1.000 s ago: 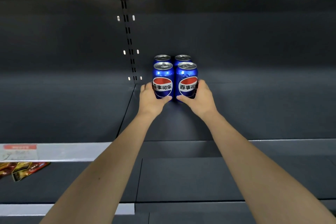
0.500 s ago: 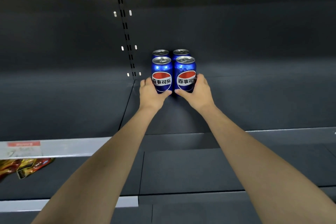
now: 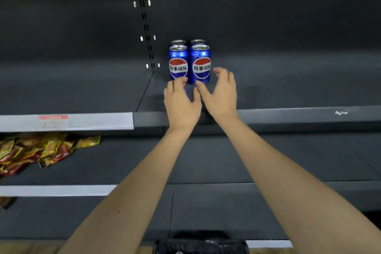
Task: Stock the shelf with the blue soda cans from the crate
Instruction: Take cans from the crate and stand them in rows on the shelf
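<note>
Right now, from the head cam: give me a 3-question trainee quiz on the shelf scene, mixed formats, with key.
1. How many blue cans stand on the shelf?
2. True or false: the left hand grips a can.
3. The snack packets lie: A) beside the cans, B) one shelf lower at left, C) in the crate.

Key: 1) four, in two rows of two. 2) false; both it and the right hand are off the cans, fingers loose. 3) B.

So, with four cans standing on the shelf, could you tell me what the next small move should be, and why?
Probably bring both hands down to the crate for more cans. The four blue cans stand upright in a tight two-by-two block on the shelf, and the left hand and right hand hold nothing, fingers relaxed. Bare shelf lies to the right of the block.
</note>
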{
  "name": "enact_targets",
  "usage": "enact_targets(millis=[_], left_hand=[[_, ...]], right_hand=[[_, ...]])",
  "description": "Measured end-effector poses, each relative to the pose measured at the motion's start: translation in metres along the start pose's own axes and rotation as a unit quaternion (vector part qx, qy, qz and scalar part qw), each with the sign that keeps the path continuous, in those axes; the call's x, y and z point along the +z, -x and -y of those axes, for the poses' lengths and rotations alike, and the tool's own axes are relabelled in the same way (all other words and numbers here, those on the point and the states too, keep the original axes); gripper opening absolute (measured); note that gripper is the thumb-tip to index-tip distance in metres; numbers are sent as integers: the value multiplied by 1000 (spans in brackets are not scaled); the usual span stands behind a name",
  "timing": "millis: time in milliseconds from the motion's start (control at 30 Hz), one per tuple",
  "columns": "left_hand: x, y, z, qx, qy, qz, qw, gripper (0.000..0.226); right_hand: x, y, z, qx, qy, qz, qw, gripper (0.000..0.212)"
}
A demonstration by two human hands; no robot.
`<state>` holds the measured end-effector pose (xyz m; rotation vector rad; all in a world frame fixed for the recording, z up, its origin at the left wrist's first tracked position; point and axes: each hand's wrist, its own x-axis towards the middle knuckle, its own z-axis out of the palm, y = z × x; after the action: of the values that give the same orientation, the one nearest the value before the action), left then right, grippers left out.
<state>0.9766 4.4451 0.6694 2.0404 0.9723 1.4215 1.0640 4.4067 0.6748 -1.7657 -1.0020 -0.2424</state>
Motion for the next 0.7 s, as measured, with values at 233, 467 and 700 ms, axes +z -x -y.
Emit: enact_targets(millis=[233, 467, 700], left_hand=[[-15, 106, 32, -55, 21, -45, 997, 15], [-30, 211, 102, -228, -53, 50, 971, 18], [-56, 307, 184, -367, -152, 165, 903, 28]], right_hand=[[2, 109, -11, -71, -1, -24, 997, 28], [15, 232, -68, 1, 30, 155, 987, 25], [33, 349, -132, 147, 97, 315, 932, 34]])
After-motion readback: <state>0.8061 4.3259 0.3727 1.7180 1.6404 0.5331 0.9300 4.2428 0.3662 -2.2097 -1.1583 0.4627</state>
